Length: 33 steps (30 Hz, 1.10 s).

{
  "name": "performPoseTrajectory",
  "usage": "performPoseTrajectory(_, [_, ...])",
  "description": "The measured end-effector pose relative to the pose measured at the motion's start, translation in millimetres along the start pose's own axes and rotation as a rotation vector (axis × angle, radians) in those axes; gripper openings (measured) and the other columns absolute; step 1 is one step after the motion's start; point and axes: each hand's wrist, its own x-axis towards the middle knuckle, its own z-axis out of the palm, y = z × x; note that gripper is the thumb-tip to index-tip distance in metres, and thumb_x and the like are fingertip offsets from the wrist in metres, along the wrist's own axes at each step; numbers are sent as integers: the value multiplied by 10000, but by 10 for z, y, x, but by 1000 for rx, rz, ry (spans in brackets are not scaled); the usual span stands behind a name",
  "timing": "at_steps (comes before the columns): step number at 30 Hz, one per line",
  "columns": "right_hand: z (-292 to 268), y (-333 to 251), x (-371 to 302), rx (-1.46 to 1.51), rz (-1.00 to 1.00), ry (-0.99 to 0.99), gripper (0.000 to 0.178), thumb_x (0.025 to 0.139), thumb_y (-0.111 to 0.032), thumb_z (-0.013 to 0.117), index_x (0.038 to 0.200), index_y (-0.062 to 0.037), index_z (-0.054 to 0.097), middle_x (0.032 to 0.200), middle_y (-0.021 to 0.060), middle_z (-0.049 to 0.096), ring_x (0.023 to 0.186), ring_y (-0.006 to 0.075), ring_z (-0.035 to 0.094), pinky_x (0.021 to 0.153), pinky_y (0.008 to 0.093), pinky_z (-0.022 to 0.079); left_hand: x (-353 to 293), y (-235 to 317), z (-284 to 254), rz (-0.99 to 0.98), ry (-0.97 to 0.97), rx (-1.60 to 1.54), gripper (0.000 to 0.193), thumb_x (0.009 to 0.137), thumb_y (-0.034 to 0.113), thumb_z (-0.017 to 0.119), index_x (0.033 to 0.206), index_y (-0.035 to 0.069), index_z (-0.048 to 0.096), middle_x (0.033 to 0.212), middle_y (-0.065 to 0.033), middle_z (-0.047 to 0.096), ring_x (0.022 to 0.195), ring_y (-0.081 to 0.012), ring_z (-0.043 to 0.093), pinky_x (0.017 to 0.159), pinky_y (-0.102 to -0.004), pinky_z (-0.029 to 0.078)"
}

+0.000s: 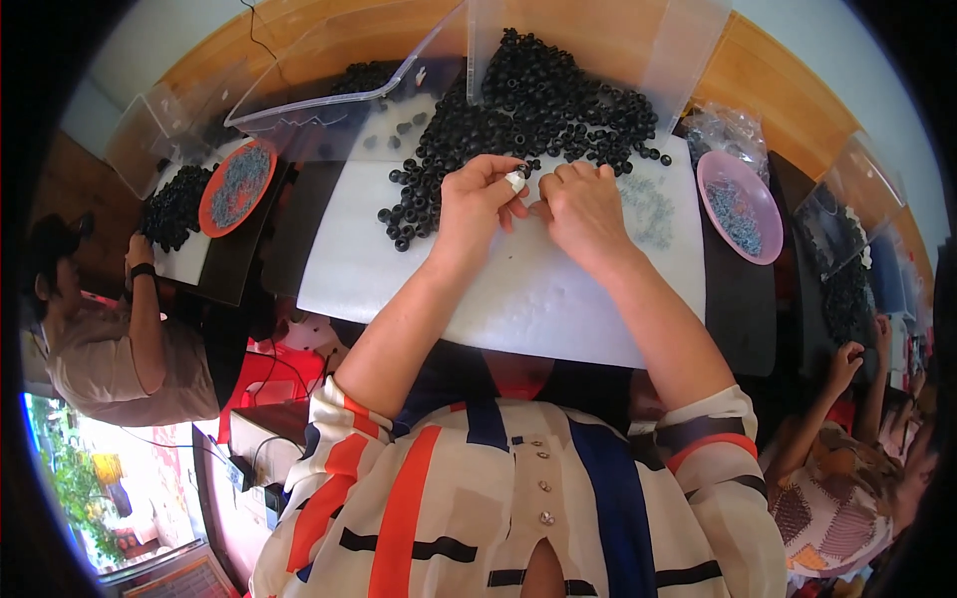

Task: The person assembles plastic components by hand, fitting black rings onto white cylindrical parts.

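Small black rubber rings (538,100) heap at upper centre, just beyond both hands (left hand (477,199) pinching one, right hand (581,204) fingers curled together).

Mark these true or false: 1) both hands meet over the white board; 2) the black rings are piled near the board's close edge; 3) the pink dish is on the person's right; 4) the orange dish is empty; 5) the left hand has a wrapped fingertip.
1) True: the left hand and right hand touch over the white board.
2) False: the black rings lie at the far edge.
3) True: the pink dish sits right of the board.
4) False: the orange dish holds small grey parts.
5) True: a white wrap covers one fingertip.
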Motion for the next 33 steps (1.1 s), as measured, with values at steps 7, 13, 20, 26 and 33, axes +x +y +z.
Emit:
performPoseTrajectory(7, [24,36,-49,25,-134,31,86,761,-137,687,837,-97,695,882,48,657,912,223,586,804,393,381,-5,-22,16,-33,-7,23,170,898,43,615,1035,-54,637,802,-67,663,604,-111,604,481,-236,443])
performPoseTrajectory(13, [-67,194,48,618,153,196,47,828,-50,682,831,-31,639,810,36,648,774,175,617,704,286,456,-24,2,35,-67,-40,84,176,910,40,609,1057,-52,635,820,-75,664,632,-132,618,508,-248,454])
performPoseTrajectory(20, [-26,164,52,1205,341,173,74,871,-62,675,877,7,650,767,27,656,712,72,565,629,255,465,-60,-1,105,-62,-111,208,140,907,58,623,1010,-33,648,807,-62,661,636,-120,622,503,-235,446])
performPoseTrajectory(26, [-50,119,40,1188,354,130,75,880,-57,671,866,12,644,757,27,653,711,70,565,637,253,469,-49,-27,47,-89,-140,79,139,904,41,622,1009,-46,647,819,-98,674,624,-143,633,486,-247,458])
performPoseTrajectory(33, [-83,41,17,1121,308,185,89,865,-80,687,839,-20,626,769,54,671,702,131,633,659,275,495,-35,-7,18,-165,-168,-183,137,903,13,608,1005,-75,634,826,-151,681,616,-189,650,474,-265,472])
